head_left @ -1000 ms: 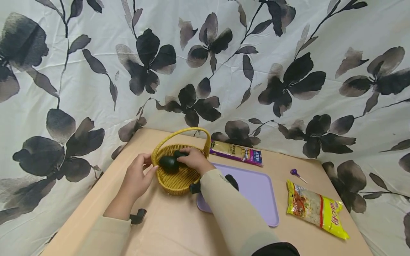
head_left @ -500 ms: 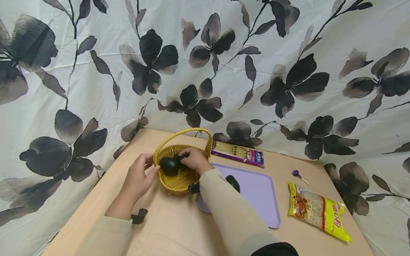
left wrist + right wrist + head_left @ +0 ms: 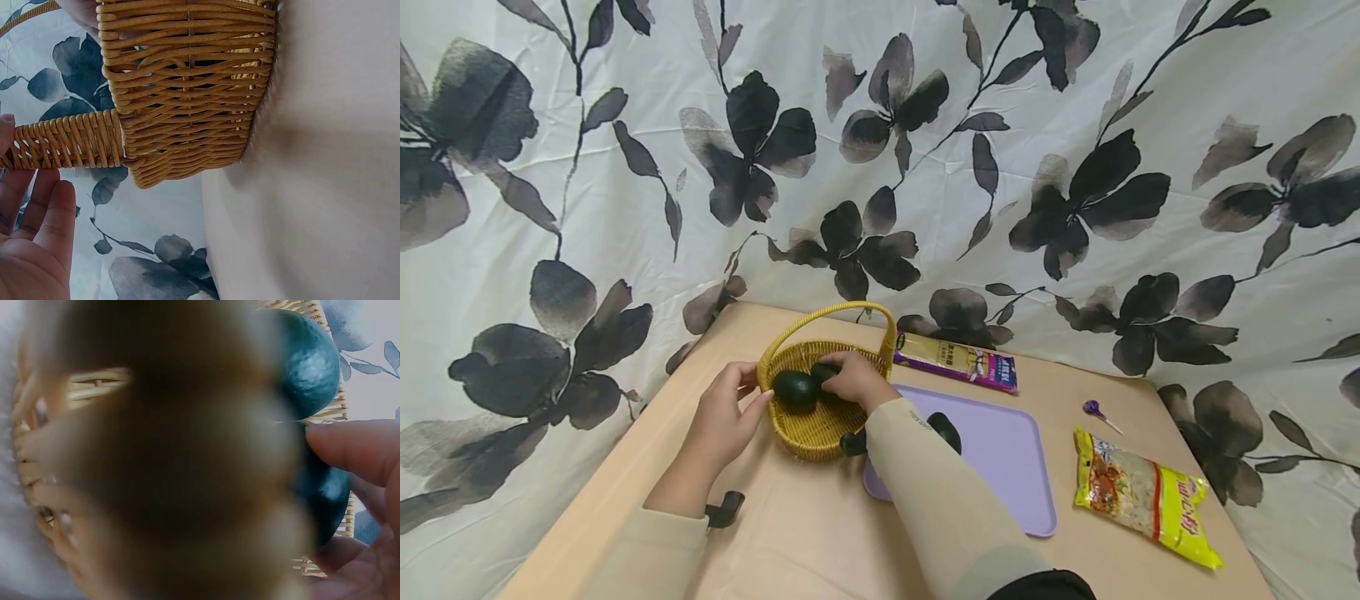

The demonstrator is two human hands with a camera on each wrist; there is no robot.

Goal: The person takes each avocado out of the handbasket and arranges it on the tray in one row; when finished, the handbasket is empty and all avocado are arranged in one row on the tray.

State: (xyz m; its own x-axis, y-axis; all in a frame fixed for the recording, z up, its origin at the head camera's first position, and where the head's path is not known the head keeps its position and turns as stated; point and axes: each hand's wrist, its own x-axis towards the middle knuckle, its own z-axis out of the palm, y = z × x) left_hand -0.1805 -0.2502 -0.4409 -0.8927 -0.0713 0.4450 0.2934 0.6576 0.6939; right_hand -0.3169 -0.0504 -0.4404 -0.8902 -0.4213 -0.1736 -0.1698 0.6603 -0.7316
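Note:
In the head view, a yellow wicker basket (image 3: 808, 443) with a tall arched handle stands on the table. My left hand (image 3: 722, 417) is at its left side; in the left wrist view, thumb and fingers (image 3: 59, 212) pinch the foot of the handle (image 3: 69, 140). Reaching inside the basket, my right hand (image 3: 859, 381) holds a dark green avocado (image 3: 824, 372) between thumb and fingers. A second avocado (image 3: 795, 390) lies close beside it in the basket's left part. In the right wrist view, a blurred shape covers much of the basket.
Right of the basket lies a lilac tray (image 3: 1000, 450) bearing another avocado (image 3: 946, 430), partly hidden by my right sleeve. Behind the tray is a purple-and-gold packet (image 3: 955, 361). Farther right are a purple lollipop (image 3: 1097, 410) and a yellow food bag (image 3: 1146, 498).
My right hand and the avocado it holds have sunk slightly in the basket, and more of that avocado shows. My left hand has kept its place at the handle.

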